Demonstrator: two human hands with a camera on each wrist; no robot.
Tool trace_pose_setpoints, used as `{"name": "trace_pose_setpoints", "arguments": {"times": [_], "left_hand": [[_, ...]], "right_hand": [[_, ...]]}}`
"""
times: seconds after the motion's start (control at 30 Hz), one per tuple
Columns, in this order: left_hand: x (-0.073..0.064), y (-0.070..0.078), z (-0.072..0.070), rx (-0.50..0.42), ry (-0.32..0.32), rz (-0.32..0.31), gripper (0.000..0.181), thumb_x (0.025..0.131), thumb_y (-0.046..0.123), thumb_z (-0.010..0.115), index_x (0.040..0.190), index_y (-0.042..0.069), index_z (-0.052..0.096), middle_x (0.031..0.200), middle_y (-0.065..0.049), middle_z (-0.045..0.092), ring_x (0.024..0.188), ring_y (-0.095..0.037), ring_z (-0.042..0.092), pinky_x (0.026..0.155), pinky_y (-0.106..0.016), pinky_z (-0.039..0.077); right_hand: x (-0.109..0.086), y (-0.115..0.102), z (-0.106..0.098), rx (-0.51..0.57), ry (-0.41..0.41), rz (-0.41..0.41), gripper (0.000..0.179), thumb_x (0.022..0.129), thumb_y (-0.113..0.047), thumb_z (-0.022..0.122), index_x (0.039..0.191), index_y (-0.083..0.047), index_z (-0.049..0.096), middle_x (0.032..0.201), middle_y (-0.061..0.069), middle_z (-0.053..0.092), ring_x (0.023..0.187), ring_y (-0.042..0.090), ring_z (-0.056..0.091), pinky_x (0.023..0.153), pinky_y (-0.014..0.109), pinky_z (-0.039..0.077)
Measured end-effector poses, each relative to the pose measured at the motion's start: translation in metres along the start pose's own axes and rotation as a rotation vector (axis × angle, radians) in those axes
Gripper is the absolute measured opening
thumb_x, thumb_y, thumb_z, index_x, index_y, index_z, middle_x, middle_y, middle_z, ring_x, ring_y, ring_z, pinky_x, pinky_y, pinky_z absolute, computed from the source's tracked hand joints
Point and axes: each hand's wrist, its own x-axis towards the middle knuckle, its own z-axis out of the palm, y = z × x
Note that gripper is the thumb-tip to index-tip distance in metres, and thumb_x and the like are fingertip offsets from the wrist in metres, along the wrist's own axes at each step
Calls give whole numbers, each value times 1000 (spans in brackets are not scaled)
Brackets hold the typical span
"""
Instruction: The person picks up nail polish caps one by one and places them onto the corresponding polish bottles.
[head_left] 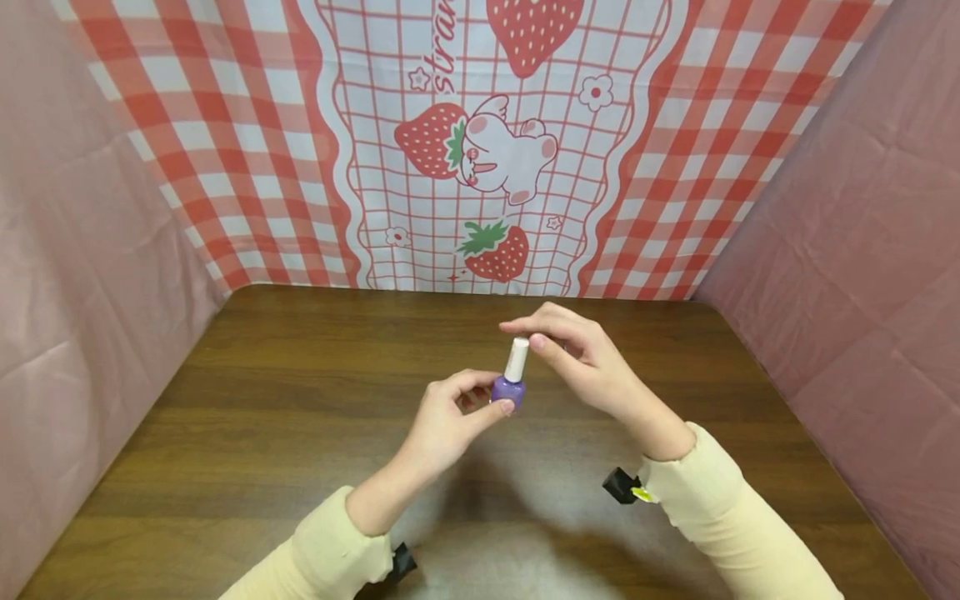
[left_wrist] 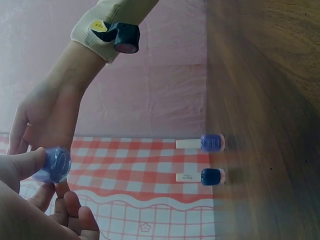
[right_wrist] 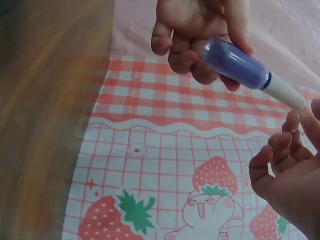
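A nail polish bottle (head_left: 508, 392) with purple polish and a white cap (head_left: 517, 359) is held up above the table, slightly tilted. My left hand (head_left: 442, 421) pinches its glass body between thumb and fingers, as the right wrist view also shows. My right hand (head_left: 585, 354) is beside the cap's top, with its thumb tip at the cap and its other fingers reaching past it. Whether the thumb presses on the cap is hard to tell. In the left wrist view, the held bottle (left_wrist: 56, 165) covers part of the right hand (left_wrist: 52, 110).
Two more nail polish bottles stand on the table in the left wrist view, one purple (left_wrist: 212, 143) and one dark blue (left_wrist: 212, 177); the head view does not show them. Behind the wooden table (head_left: 300, 350) hangs a strawberry-print cloth (head_left: 465, 250), with pink cloths (head_left: 862, 225) at both sides.
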Motion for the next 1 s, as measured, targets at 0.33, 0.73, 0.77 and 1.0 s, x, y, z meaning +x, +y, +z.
{"name": "trace_pose_setpoints", "arguments": {"times": [0.33,0.73,0.77,1.0], "left_hand": [[-1,0,1,-13,-39,-2,26,80,16,75,104,7,70,86,-5,68,76,-13,55,68,-24,45],[-3,3,3,-4,-38,16,25,80,17,76,103,8,70,85,-4,67,79,-18,57,72,-32,46],[-3,4,3,-3,-34,17,25,79,16,76,102,8,71,85,-4,67,78,-18,57,72,-31,46],[-3,5,4,19,-12,23,25,77,15,78,100,8,71,84,-3,66,76,-17,57,71,-29,45]], "right_hand": [[0,-2,-5,-14,-65,48,22,90,-2,60,108,-9,70,97,-4,63,79,12,50,66,26,41],[1,-2,-6,57,-74,87,14,87,-4,64,100,-6,70,91,-1,64,76,12,52,61,25,44],[0,-1,-6,62,-70,94,14,87,-4,65,99,-6,70,90,-1,63,75,12,52,60,25,44],[0,2,-2,46,-19,104,8,84,-9,70,92,-10,69,79,-1,58,67,11,46,54,24,37]]}}
